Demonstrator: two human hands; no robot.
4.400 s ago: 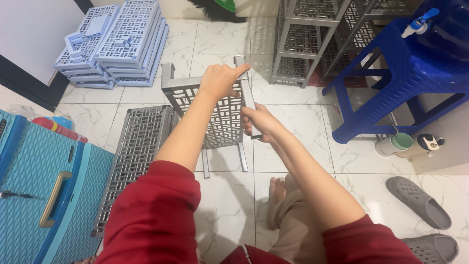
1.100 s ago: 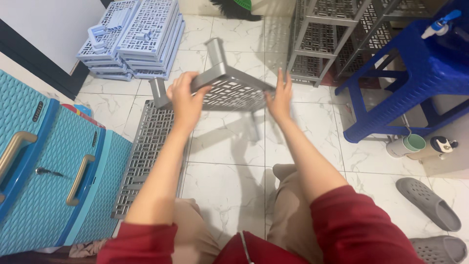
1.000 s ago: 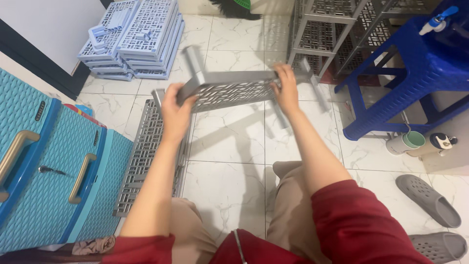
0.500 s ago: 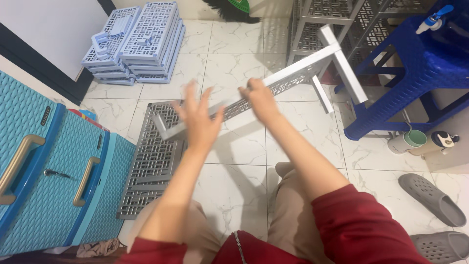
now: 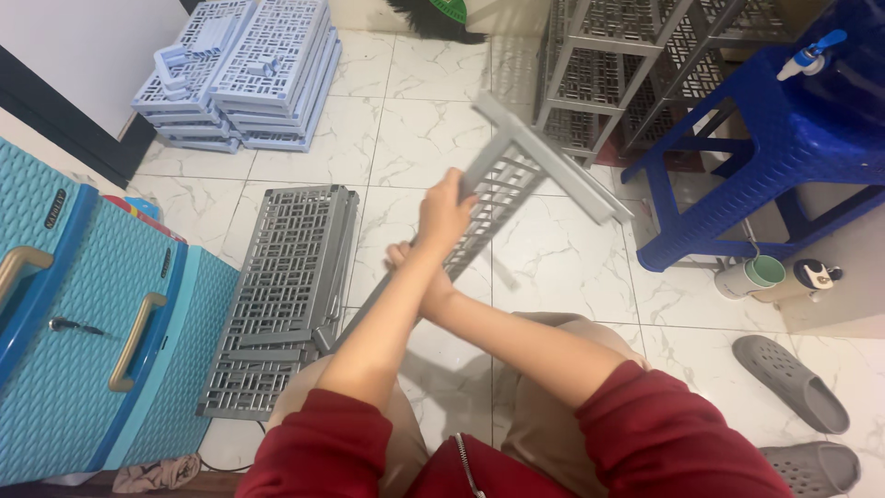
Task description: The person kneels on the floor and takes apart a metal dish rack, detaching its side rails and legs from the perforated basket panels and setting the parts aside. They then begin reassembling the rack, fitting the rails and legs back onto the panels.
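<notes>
While both forearms cross over the lap, the left hand [image 5: 444, 210] sits higher and further out, fingers wrapped over the near edge of the grey perforated plastic shelf panel [image 5: 498, 189]. The right hand [image 5: 419, 281] sits lower and closer to the body, mostly hidden behind the left wrist. It appears closed on the same panel lower down, but the finger positions can't be made out.

Panel is off the floor and tilted. Its long axis runs diagonally, from lower-left near the knees up to upper-right. At the far end a pale grey crossbar [image 5: 551, 157] sits square across it. So the panel's bulk lies ahead and to the right of both hands, and the left hand is nearer its middle. One end of the panel comes down close to the stack on the floor; contact unclear.

Left of the hands, a stack of flat grey lattice panels [image 5: 281, 295] lies on the white marble tile floor [image 5: 415, 129], just beside a teal plastic drawer cabinet [image 5: 83, 332]. Further out:
- pale blue lattice panels [image 5: 244, 69] stacked top-left
- assembled grey shelf racks [image 5: 627, 65] top-centre
- blue plastic stool [image 5: 765, 157] at right
- grey rubber slippers [image 5: 793, 383] bottom-right
</notes>
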